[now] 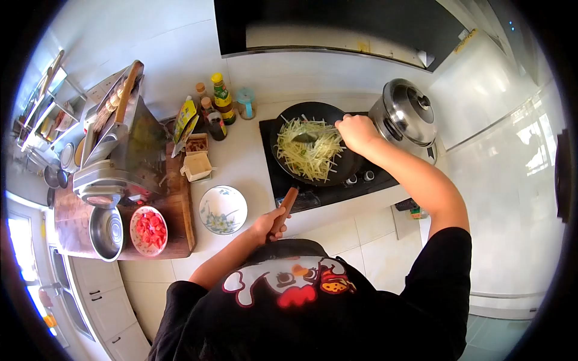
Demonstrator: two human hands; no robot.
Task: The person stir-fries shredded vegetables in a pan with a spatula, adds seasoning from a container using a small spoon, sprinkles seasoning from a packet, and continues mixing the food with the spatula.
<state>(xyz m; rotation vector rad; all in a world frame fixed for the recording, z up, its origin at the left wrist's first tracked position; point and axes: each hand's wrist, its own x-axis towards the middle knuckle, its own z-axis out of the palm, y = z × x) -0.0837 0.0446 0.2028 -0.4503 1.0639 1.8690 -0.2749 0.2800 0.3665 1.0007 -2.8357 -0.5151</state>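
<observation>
My left hand [269,227] is wrapped round the wooden handle [286,209] of a dark wok [346,162] on the stove. Pale green vegetable shreds [310,157] lie heaped in the wok. At the wok's upper right rim, my right hand [356,132] is closed round the handle of a spatula. The spatula's dark metal head [305,138] sits among the shreds, and much of its handle is hidden. A white bowl with a floral pattern [223,209] stands on the counter, left of the wok handle.
A lidded steel pot [404,114] stands right of the wok on the black stove [313,200]. Sauce bottles [222,99] and small boxes [197,165] are at the back left. A bowl of cut red pieces [149,231] and a steel bowl [106,233] rest on a wooden board [180,207].
</observation>
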